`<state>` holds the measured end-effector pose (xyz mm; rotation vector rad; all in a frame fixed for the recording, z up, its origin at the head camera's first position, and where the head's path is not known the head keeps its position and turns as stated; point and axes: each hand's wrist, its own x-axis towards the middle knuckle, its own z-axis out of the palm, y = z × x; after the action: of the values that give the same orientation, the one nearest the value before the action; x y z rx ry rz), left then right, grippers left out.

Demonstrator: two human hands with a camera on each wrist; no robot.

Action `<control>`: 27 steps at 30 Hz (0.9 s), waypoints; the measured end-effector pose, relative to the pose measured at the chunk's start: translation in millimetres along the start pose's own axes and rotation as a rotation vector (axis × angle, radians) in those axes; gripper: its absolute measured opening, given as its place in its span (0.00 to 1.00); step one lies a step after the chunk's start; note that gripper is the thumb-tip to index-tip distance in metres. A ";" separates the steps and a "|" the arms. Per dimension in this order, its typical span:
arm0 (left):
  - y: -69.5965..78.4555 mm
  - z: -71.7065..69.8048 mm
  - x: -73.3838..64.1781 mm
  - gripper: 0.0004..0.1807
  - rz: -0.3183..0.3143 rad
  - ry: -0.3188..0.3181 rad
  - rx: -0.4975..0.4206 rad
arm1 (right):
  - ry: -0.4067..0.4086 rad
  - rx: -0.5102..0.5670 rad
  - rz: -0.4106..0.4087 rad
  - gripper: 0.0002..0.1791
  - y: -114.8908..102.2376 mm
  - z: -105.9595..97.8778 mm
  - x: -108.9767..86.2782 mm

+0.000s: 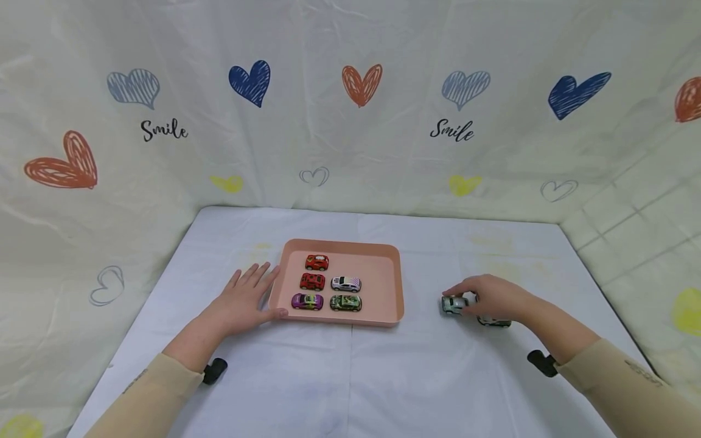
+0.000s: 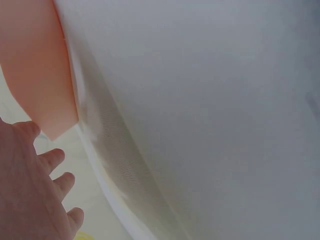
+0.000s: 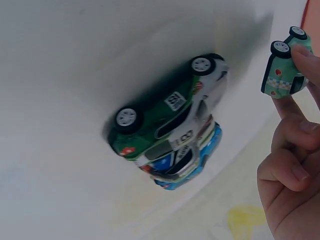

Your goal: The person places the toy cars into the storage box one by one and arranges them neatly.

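Note:
My right hand (image 1: 493, 296) pinches a light green toy car (image 3: 282, 75) between thumb and fingers, right of the tray; its checkered side shows in the right wrist view. Under that hand stands a green and white toy car (image 3: 170, 115), mostly covered by the hand in the head view. A blue toy car (image 3: 210, 145) shows just behind it. My left hand (image 1: 243, 304) lies with spread fingers along the left side of the pink tray (image 1: 378, 286), its thumb at the front left corner.
In the tray's left and middle part are several toy cars: an upper red car (image 1: 317, 262), a lower red car (image 1: 312, 281), a purple car (image 1: 307, 302), a white car (image 1: 345, 283) and a green patterned car (image 1: 345, 303). A white cloth (image 1: 350, 377) covers the table.

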<state>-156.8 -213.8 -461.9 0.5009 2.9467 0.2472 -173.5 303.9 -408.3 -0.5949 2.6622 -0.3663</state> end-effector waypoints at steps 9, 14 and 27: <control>1.1 -0.2 0.3 0.60 -0.005 0.004 -0.005 | 0.021 0.027 -0.063 0.24 -10.0 -12.3 13.8; 1.6 -0.1 -0.5 0.60 -0.007 0.006 -0.011 | 0.015 0.072 -0.067 0.25 -18.6 -19.3 30.3; 2.7 -1.1 -0.1 0.59 -0.013 0.020 0.003 | -0.004 0.104 -0.074 0.24 -61.3 -30.3 79.6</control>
<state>-156.0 -211.5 -460.3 0.4822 2.9689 0.2473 -231.2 219.2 -385.9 -0.6622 2.6039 -0.5215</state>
